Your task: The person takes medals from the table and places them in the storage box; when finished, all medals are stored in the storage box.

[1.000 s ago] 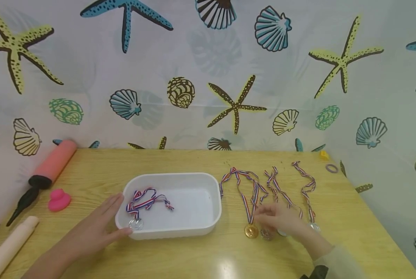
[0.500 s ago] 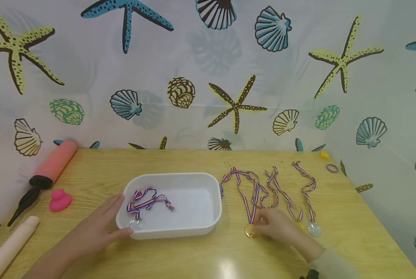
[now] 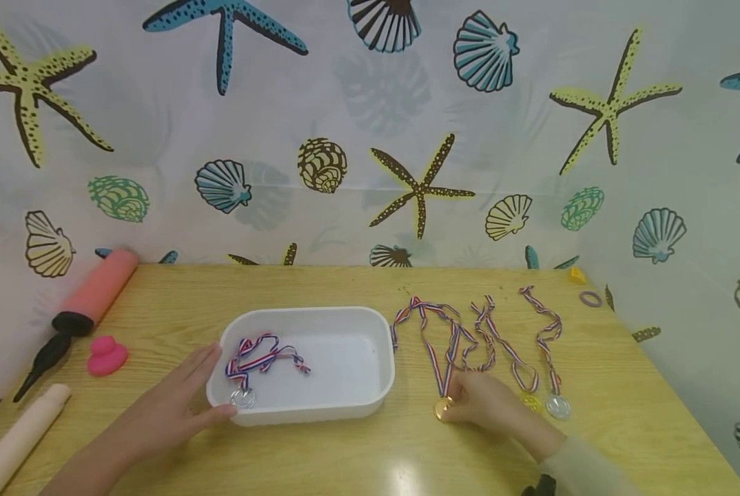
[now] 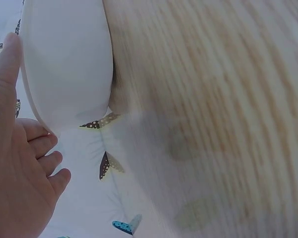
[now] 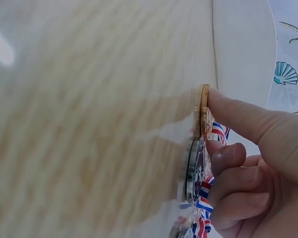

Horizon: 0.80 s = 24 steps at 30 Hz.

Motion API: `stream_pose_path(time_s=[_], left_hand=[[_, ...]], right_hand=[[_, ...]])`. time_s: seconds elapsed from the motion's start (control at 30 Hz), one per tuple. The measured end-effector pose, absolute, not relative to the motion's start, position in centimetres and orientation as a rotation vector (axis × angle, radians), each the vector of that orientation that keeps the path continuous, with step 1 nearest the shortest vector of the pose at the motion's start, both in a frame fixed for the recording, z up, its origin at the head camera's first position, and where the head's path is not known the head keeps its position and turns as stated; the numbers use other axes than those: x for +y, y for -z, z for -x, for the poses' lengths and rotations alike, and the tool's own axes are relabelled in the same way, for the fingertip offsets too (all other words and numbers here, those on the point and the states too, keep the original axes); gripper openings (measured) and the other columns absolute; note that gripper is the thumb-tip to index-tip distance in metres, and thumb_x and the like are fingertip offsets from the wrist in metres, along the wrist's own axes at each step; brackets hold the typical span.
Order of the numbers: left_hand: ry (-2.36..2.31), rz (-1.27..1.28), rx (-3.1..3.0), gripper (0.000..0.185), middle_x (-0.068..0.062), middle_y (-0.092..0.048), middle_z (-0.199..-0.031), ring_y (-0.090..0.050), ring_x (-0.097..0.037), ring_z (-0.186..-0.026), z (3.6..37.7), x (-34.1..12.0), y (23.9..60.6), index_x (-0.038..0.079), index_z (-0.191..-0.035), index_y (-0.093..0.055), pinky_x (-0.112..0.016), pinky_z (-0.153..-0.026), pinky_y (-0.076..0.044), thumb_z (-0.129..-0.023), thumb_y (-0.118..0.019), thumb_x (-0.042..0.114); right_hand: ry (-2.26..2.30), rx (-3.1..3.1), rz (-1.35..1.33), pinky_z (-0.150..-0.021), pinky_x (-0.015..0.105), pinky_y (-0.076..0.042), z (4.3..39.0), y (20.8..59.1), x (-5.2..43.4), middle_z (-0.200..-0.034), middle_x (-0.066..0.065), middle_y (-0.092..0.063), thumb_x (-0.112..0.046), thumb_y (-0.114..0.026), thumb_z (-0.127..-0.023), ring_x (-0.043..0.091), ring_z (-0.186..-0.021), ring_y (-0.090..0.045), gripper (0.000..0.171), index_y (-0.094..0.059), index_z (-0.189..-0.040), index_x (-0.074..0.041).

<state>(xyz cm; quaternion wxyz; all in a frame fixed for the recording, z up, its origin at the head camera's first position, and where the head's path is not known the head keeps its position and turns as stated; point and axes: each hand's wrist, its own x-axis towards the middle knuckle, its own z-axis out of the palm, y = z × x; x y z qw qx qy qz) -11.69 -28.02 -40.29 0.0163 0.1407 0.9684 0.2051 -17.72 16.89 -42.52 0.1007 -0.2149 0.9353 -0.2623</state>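
Observation:
My right hand (image 3: pixel 490 405) pinches a gold medal (image 3: pixel 442 408) by its edge, thumb on the near side; the medal lies right at the table surface with its striped ribbon (image 3: pixel 437 362) stretching away behind. Under the curled fingers in the right wrist view sits a silver-coloured medal (image 5: pixel 197 168), hidden in the head view. My left hand (image 3: pixel 178 399) rests against the left end of a white plastic tray (image 3: pixel 320 415), fingers along its side and thumb at the near rim. Inside the tray lies a silver medal (image 3: pixel 242 398) with a bunched red, white and blue ribbon.
Right of my right hand lie a yellow-gold medal (image 3: pixel 531 402) and another silver medal (image 3: pixel 558 407). A pink pump (image 3: pixel 105 281), a pink duck-like toy (image 3: pixel 106 356) and a pale roller (image 3: pixel 23 437) lie at left. A purple ring (image 3: pixel 590 299) and yellow piece (image 3: pixel 577 275) sit far right.
My right hand has moved slightly left and down onto the gold medal and now pinches it. The yellow-gold and silver medals at its right have come into view. The left hand stays put.

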Motion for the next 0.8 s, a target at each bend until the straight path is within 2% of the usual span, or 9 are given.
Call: stream_pose_path(time_s=[0.2, 0.53, 0.8], left_hand=[[-0.642, -0.429, 3.009, 0.094, -0.021, -0.018, -0.148, -0.015, -0.041, -0.133, 11.73, -28.03, 40.08, -0.002, -0.144, -0.023, -0.062, -0.099, -0.022, -0.081, -0.057, 0.059], [-0.627, -0.442, 3.013, 0.093, -0.021, -0.020, -0.148, -0.016, -0.042, -0.133, 11.83, -28.03, 40.16, -0.003, -0.143, -0.024, -0.061, -0.099, -0.023, -0.081, -0.058, 0.057], [-0.627, -0.450, 3.013, 0.092, -0.022, -0.020, -0.148, -0.016, -0.042, -0.133, 11.89, -28.04, 40.07, -0.002, -0.144, -0.023, -0.061, -0.098, -0.023, -0.082, -0.059, 0.055]], right_hand=[[0.808, 2.716, 0.660, -0.062, 0.031, -0.044, 17.73, 42.19, 16.68, -0.075, -0.005, -0.056, -0.025, -0.077, -0.072, 0.012, -0.067, -0.048, 0.027, -0.058, -0.079, -0.008], [0.743, 2.756, 0.639, -0.053, 0.028, -0.042, 17.68, 42.36, 16.24, -0.066, -0.008, -0.052, -0.036, -0.078, -0.069, 0.011, -0.060, -0.046, 0.036, -0.057, -0.080, -0.010], [0.634, 2.804, 0.678, -0.054, 0.027, -0.042, 17.85, 42.50, 15.91, -0.067, -0.007, -0.050, -0.032, -0.079, -0.068, 0.010, -0.060, -0.045, 0.035, -0.054, -0.078, -0.011]])
